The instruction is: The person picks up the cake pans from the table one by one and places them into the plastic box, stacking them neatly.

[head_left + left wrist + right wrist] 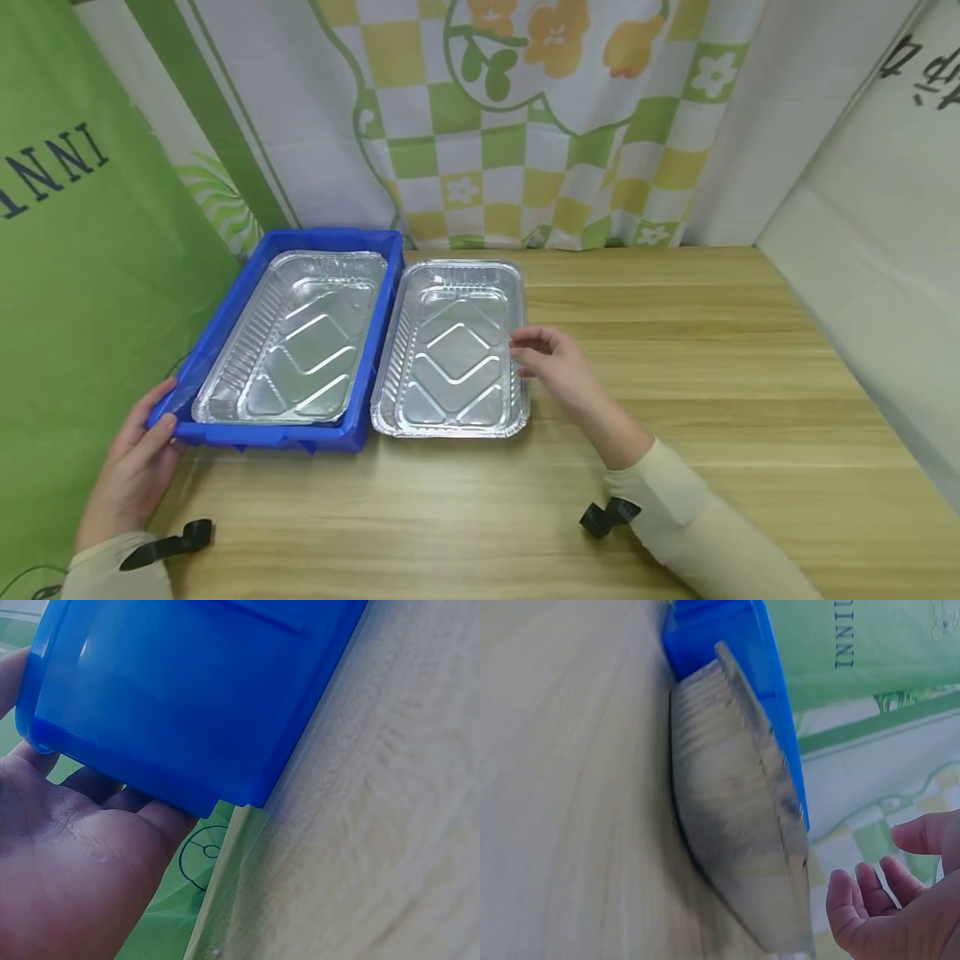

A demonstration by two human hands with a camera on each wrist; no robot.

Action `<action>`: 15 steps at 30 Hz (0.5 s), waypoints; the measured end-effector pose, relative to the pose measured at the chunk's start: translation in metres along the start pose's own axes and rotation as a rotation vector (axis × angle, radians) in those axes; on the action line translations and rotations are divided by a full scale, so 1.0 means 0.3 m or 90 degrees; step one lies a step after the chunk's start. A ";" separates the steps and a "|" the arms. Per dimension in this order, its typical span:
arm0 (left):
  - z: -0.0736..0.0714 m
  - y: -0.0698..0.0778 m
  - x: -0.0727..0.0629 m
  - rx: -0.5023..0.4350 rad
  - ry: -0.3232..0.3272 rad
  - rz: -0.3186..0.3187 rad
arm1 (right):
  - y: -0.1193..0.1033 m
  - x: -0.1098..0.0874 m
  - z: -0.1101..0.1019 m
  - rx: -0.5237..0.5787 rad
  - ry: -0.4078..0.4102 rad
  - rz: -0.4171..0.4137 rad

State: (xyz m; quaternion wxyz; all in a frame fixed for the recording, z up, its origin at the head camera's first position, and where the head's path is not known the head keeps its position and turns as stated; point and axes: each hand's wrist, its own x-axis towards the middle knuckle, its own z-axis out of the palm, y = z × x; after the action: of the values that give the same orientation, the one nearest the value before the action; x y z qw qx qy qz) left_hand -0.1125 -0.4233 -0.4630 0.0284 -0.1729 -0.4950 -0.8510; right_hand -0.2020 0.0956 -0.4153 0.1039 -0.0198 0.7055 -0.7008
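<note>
My left hand grips the near left corner of a blue plastic tray, thumb at the rim and fingers round the outer side. In the left wrist view, the fingers lie along the blue wall. Inside the tray sits a foil pan. A second foil pan stands on the table, right beside the tray. My right hand hovers over its right rim, fingers loosely bent and holding nothing. The right wrist view shows a gap between that hand and the pan's side.
The wooden table extends to the right of the pans and in front of them. A patterned curtain hangs along the back edge. Green cloth rises close on the left, and a white cloth wall borders the right.
</note>
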 end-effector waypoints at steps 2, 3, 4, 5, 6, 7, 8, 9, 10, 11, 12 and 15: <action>0.001 0.001 0.000 0.000 0.001 -0.005 | 0.014 -0.001 -0.024 -0.005 0.016 0.009; 0.001 0.001 0.001 0.003 0.001 -0.006 | 0.021 -0.001 -0.036 -0.010 0.022 0.013; 0.001 0.002 0.002 0.002 0.000 -0.007 | 0.027 -0.002 -0.046 -0.015 0.027 0.018; 0.001 0.003 0.002 0.000 -0.001 -0.007 | 0.034 -0.003 -0.056 -0.020 0.033 0.023; 0.002 0.003 0.002 -0.003 -0.002 -0.007 | 0.040 -0.004 -0.066 -0.024 0.036 0.028; 0.002 0.004 0.003 -0.005 -0.002 -0.006 | 0.046 -0.005 -0.075 -0.027 0.040 0.033; 0.002 0.004 0.003 -0.001 -0.003 -0.005 | 0.052 -0.007 -0.083 -0.031 0.042 0.037; 0.001 0.004 0.004 -0.002 -0.004 -0.004 | 0.058 -0.009 -0.089 -0.036 0.045 0.042; 0.001 0.004 0.005 -0.006 -0.004 -0.003 | 0.064 -0.010 -0.096 -0.041 0.044 0.046; 0.001 0.003 0.005 -0.007 -0.004 -0.003 | 0.069 -0.013 -0.101 -0.049 0.043 0.051; 0.001 0.002 0.004 -0.006 -0.002 -0.002 | 0.074 -0.016 -0.104 -0.057 0.041 0.056; 0.002 -0.001 0.002 -0.009 0.001 0.001 | 0.089 -0.025 -0.108 -0.056 0.023 0.076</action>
State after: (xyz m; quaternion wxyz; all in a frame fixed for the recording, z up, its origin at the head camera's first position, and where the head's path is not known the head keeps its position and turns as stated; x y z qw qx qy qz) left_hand -0.1131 -0.4225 -0.4626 0.0285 -0.1729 -0.4885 -0.8548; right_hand -0.1970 0.1292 -0.4412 0.1319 0.0301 0.7373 -0.6618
